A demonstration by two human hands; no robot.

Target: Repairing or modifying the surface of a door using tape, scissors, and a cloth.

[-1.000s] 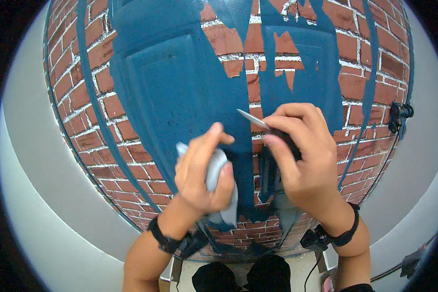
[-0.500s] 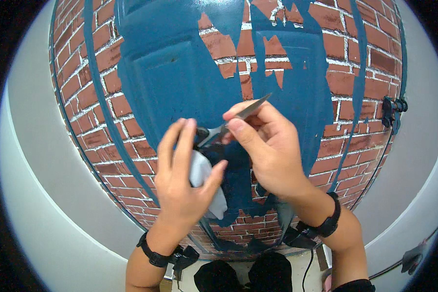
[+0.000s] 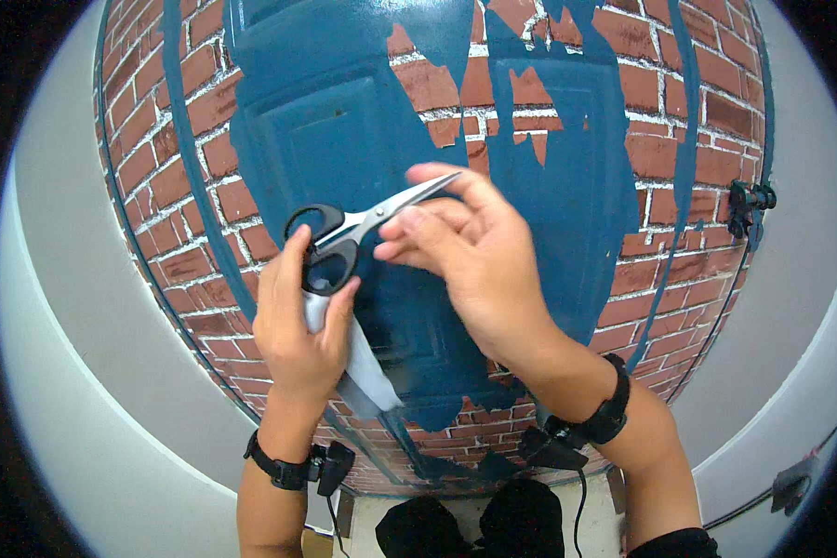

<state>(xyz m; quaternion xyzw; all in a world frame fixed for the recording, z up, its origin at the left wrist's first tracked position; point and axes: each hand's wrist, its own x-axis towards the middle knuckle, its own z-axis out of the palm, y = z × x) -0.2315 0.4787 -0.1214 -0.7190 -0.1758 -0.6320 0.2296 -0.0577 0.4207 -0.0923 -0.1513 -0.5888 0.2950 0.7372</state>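
Observation:
My left hand [image 3: 298, 335] holds black-handled scissors [image 3: 327, 265] by the handles, along with a crumpled white cloth or sheet [image 3: 367, 372] hanging below. The scissors' closed silver blades point up and right. My right hand [image 3: 465, 251] is at those blades, its fingers apart and loosely bent, the index behind the metal and the thumb just below it, seeming to touch the lower edge. Behind both hands is a blue panelled door-like surface [image 3: 302, 149] with ragged patches of red brick pattern.
Brick-patterned areas [image 3: 670, 112] flank the blue panels, crossed by blue strips. A black fitting [image 3: 751, 205] sits at the right edge, beside a pale wall [image 3: 809, 298]. Black straps with boxes and cables are on both my wrists. My dark-clad legs [image 3: 521, 521] show at the bottom.
My left hand has moved left, now grasping the scissor handles as well as the white material. My right hand went from gripping the scissors to a looser hold higher up, and the scissors turned.

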